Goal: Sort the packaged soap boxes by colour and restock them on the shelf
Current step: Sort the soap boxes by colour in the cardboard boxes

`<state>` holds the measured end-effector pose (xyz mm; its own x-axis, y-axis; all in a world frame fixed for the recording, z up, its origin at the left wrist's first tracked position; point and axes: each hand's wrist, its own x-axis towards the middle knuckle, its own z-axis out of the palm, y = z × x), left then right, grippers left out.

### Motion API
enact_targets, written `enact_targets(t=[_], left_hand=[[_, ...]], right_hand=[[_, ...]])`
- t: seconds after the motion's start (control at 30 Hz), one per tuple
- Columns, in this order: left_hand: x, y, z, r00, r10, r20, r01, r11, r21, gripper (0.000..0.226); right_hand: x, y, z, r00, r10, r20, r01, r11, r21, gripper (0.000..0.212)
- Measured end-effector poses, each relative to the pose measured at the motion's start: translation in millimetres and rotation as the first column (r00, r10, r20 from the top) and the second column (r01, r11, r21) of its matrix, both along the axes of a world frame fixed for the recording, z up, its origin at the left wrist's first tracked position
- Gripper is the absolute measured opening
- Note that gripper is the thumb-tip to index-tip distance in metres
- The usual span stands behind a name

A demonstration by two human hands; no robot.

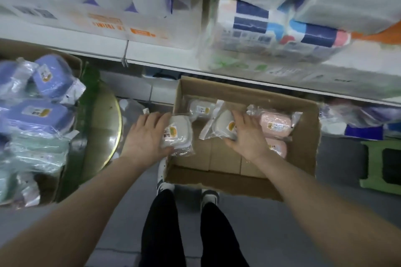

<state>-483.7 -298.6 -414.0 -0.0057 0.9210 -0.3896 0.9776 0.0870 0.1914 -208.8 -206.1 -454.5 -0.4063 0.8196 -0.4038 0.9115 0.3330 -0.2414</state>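
The left hand [145, 134] has its grip clamped on a white soap box [178, 134] in clear wrap, thumb under its near edge and fingers over the far edge, at the left wall of an open cardboard carton [303, 158]. The right hand [247, 136] lies spread over a second white soap box [223, 125]; its grip is around the pack, fingers on top and thumb at the near edge, with the wrapper's loose end sticking out toward 8 o'clock.

At 12 o'clock from the left hand a third white soap box [200, 108] lies against the carton's far wall. At 3 o'clock from the right hand, touching it, lies a pink soap box [275, 124], and another pink soap box [278, 147] lies just nearer, partly hidden by the wrist.

Well apart at 9 o'clock, a second carton [71, 60] holds purple soap boxes [50, 78] with pale green soap boxes [36, 149] nearer the person. A white shelf [152, 58] with bagged goods runs across at 12 o'clock. A green stool [379, 162] stands at 3 o'clock on the floor.
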Motion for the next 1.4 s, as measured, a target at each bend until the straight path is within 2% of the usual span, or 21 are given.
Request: enact_targets(t=[0.13, 0.27, 0.4, 0.5, 0.6, 0.73, 0.87, 0.93, 1.03, 1.17, 1.3, 1.4], left_hand=[[4, -5, -26, 1.0, 0.029, -0.006, -0.029, 0.999, 0.043, 0.094], [3, -9, -38, 0.999, 0.046, 0.011, -0.047, 0.996, 0.081, 0.093], [-3, -13, -46, 0.999, 0.029, 0.016, -0.031, 0.994, 0.101, 0.095], [-6, -14, -50, 1.0, 0.01, 0.012, -0.012, 0.993, 0.118, 0.096], [-6, -15, -52, 1.0, 0.017, 0.007, -0.018, 0.994, 0.111, 0.098], [-4, -13, -47, 1.0, 0.023, 0.007, -0.023, 0.997, 0.079, 0.099], [5, -9, -29, 1.0, 0.024, 0.012, -0.024, 1.0, 0.011, 0.101], [15, -6, -19, 1.0, 0.013, 0.008, -0.012, 1.0, -0.014, 0.103], [35, -1, -10, 0.999, -0.025, 0.026, 0.025, 0.999, -0.021, 0.101], [60, 6, -11, 0.99, -0.102, 0.093, 0.099, 0.994, 0.037, 0.093], [72, 9, -22, 0.97, -0.196, 0.147, 0.184, 0.979, 0.094, 0.091], [65, 11, -28, 0.98, -0.176, 0.091, 0.171, 0.983, 0.067, 0.1]], right_hand=[[-13, 27, -41, 0.983, 0.161, 0.085, -0.162, 0.987, 0.008, 0.082], [-39, 43, -75, 0.972, 0.226, 0.07, -0.226, 0.974, -0.012, 0.084], [-68, 51, -109, 0.946, 0.303, 0.118, -0.308, 0.951, 0.022, 0.088], [-84, 53, -132, 0.951, 0.281, 0.129, -0.291, 0.955, 0.066, 0.087], [-90, 52, -142, 0.957, 0.267, 0.113, -0.27, 0.963, 0.011, 0.085], [-77, 51, -126, 0.971, 0.234, 0.042, -0.231, 0.97, -0.069, 0.085], [-48, 31, -62, 0.967, 0.171, -0.188, -0.168, 0.985, 0.034, 0.063], [-34, 13, -23, 0.953, 0.166, -0.253, -0.156, 0.986, 0.06, 0.055], [-20, -13, 19, 0.935, 0.251, -0.249, -0.248, 0.968, 0.045, 0.069], [-11, -39, 22, 0.899, 0.396, -0.19, -0.386, 0.918, 0.088, 0.092], [-6, -46, 3, 0.929, 0.337, -0.15, -0.326, 0.941, 0.095, 0.086], [2, -39, -12, 0.944, 0.306, -0.125, -0.294, 0.95, 0.108, 0.08]])
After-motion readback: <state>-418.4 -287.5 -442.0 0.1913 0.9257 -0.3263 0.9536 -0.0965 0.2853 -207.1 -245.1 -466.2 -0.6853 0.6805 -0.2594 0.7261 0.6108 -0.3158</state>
